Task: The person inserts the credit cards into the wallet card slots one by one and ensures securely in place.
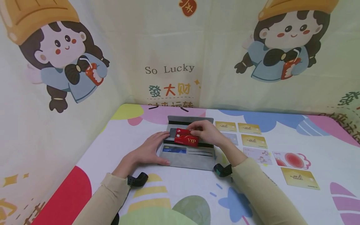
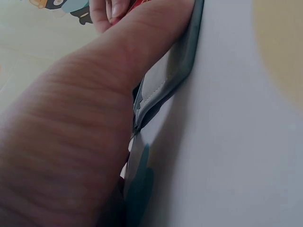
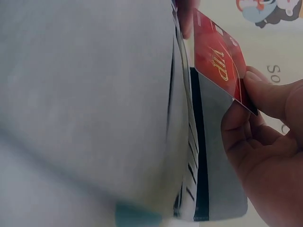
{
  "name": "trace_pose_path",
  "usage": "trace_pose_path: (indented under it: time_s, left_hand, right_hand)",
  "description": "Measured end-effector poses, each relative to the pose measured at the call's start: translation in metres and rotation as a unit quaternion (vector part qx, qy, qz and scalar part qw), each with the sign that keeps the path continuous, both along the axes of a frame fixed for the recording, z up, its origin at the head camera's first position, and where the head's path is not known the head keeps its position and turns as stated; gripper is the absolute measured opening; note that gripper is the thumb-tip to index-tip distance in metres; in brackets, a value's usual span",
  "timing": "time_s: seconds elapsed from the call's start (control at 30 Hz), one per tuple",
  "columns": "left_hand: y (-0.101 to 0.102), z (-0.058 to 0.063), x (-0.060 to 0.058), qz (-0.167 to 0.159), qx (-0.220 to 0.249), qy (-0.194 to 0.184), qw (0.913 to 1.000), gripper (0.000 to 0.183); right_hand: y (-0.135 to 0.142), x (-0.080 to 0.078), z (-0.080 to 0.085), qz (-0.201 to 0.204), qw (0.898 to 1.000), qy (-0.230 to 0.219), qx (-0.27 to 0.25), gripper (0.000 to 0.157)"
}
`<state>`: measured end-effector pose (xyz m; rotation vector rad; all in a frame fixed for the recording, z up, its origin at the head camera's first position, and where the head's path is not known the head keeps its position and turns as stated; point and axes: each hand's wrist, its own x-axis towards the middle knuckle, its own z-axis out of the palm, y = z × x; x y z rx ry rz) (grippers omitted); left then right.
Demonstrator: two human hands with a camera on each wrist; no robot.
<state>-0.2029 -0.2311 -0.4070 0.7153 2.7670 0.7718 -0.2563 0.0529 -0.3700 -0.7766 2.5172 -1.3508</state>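
A grey wallet [image 1: 185, 162] lies unfolded on the table, with a blue card [image 1: 174, 150] in a slot of its near half. Above its middle, my right hand [image 1: 209, 132] pinches a red VIP card [image 1: 183, 137] by its right end, between thumb and fingers. The right wrist view shows the red card [image 3: 218, 56] tilted beside the wallet's slots [image 3: 191, 165]. My left hand [image 1: 150, 148] rests at the wallet's left edge. Its fingers reach the upper left side, next to a dark grey piece [image 1: 173, 132], and its thumb lies on the near half.
Right of the wallet lie several gold cards [image 1: 254, 141], a pale blue card [image 1: 231, 138], a pale flowered card [image 1: 257, 155] and a pink and red card [image 1: 291, 160]. A patterned cloth [image 1: 191, 200] covers the table. A printed curtain [image 1: 219, 62] hangs behind.
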Motion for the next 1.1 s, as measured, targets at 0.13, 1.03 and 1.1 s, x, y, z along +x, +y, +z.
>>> trace_pose_path:
  time_s: [0.13, 1.03, 1.1]
  left_hand:
    - [0.0, 0.001, 0.001, -0.003, 0.001, 0.002, 1.0, 0.114]
    - [-0.001, 0.001, 0.001, 0.004, -0.004, -0.003, 1.0, 0.114]
    - [-0.001, 0.001, 0.002, 0.005, -0.005, -0.004, 1.0, 0.114]
  right_hand:
    - [-0.009, -0.001, -0.001, 0.002, 1.0, 0.008, 0.002, 0.022]
    - [-0.041, -0.003, -0.004, 0.023, 0.998, 0.002, 0.056, 0.017]
    - [-0.043, -0.003, -0.005, 0.019, 0.998, 0.004, 0.061, 0.017]
